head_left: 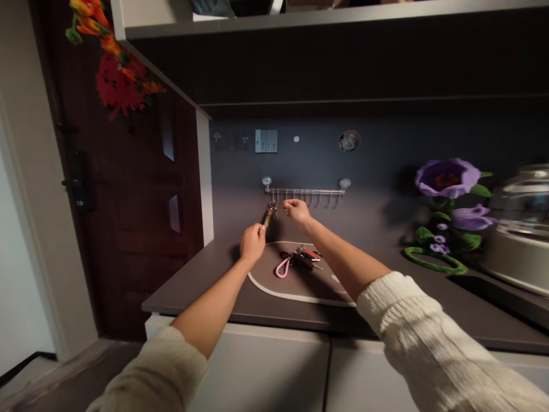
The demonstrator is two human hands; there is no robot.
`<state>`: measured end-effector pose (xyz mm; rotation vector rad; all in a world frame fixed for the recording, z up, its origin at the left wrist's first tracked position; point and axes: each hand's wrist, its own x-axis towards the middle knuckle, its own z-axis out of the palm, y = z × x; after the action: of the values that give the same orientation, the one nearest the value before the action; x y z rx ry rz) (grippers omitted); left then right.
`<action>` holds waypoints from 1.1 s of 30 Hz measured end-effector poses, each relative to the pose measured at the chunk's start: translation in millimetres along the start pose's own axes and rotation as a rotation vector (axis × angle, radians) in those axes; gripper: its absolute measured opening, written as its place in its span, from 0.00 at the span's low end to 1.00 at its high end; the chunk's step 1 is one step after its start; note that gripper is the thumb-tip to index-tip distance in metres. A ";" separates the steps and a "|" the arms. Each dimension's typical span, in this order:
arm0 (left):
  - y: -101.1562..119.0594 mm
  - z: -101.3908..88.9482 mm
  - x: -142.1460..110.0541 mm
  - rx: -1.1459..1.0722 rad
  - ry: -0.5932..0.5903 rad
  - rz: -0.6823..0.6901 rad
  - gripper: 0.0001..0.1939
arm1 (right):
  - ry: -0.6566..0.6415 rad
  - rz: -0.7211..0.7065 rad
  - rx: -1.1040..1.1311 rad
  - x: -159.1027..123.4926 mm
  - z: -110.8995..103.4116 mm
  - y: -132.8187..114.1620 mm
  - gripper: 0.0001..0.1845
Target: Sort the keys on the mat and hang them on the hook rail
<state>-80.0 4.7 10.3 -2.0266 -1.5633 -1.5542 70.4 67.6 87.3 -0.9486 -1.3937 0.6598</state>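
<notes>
A metal hook rail is fixed to the dark wall above the counter. A keychain with a slim brown fob hangs from its leftmost hook. My left hand is closed around the lower end of that fob. My right hand is pinched just under the rail, beside the keychain's ring; what its fingertips hold is too small to make out. Below them a brown oval mat lies on the counter with a bunch of keys and a pink carabiner on it.
The dark counter ends at a brown door on the left. Knitted purple flowers and a steel lidded pot stand at the right. A shelf runs overhead; orange and red flowers hang on the door.
</notes>
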 end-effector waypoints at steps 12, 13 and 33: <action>26.2 24.9 -5.1 -0.306 -0.147 -0.045 0.07 | -0.039 0.049 0.056 -69.8 -35.2 12.5 0.13; 26.0 26.2 -6.4 -0.308 -0.163 -0.046 0.07 | -0.053 0.051 0.034 -73.8 -37.4 18.2 0.14; 15.4 19.5 -18.5 -0.167 -0.504 0.030 0.09 | -0.269 -0.120 -0.377 -92.0 -55.5 48.8 0.08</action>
<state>-54.5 -1.3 -6.1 -2.6796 -1.5794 -1.2601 122.7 4.4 2.5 -1.0872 -1.8430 0.4523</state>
